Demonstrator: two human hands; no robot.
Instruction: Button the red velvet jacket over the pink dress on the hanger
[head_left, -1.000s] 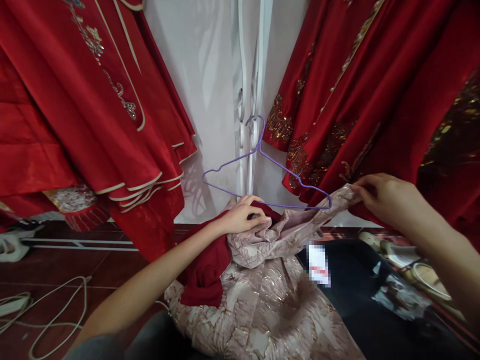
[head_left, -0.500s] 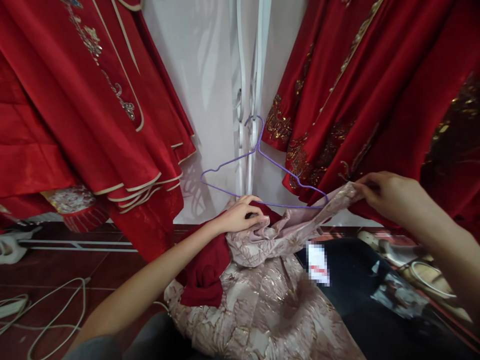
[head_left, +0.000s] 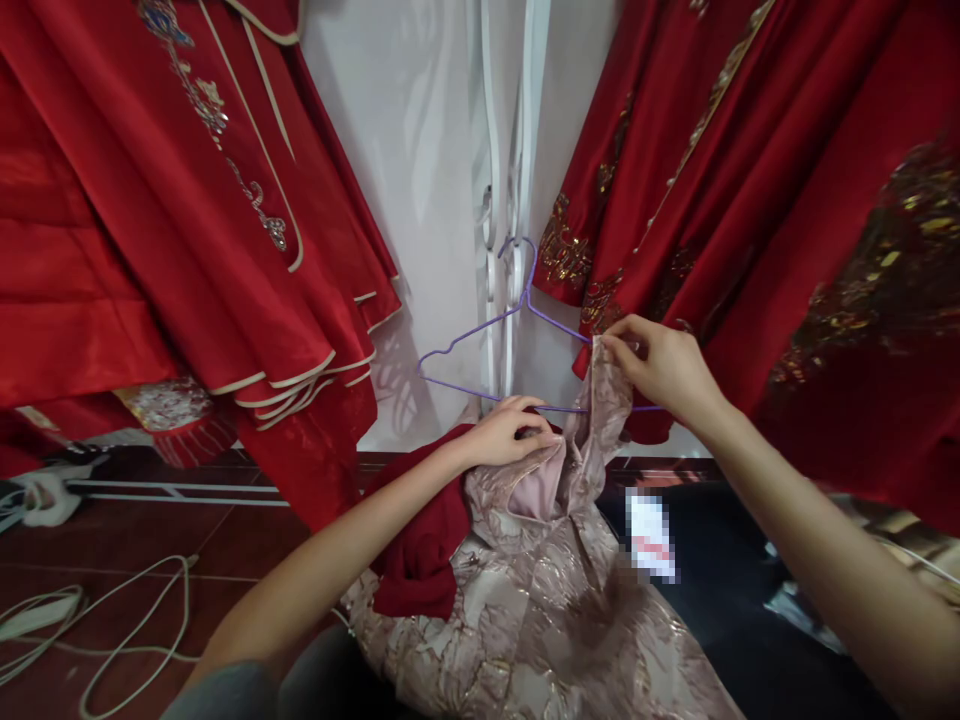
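Observation:
A pale pink brocade dress [head_left: 540, 600] with gold threads lies across my lap. My right hand [head_left: 656, 365] pinches the end of the dress's strap and holds it up in front of the hanger. Lower down, my left hand [head_left: 514, 432] grips the dress's upper edge, where the plain pink lining shows. A purple hanger [head_left: 469, 333] hangs by its hook from a white upright just beyond both hands; its right arm is partly hidden by the strap and my right hand. Dark red cloth [head_left: 420, 560] lies over the dress beneath my left forearm.
Red embroidered garments hang on the left [head_left: 187, 240] and on the right [head_left: 750, 220], before a white wall [head_left: 420, 130]. A white cable [head_left: 184, 600] lies coiled on the tiled floor. Right of the dress is a dark surface [head_left: 720, 560] bearing a white label.
My right hand has moved left and slightly up with the strap, which now stands upright before the hanger instead of stretching out to the right. My left hand keeps its grip on the dress.

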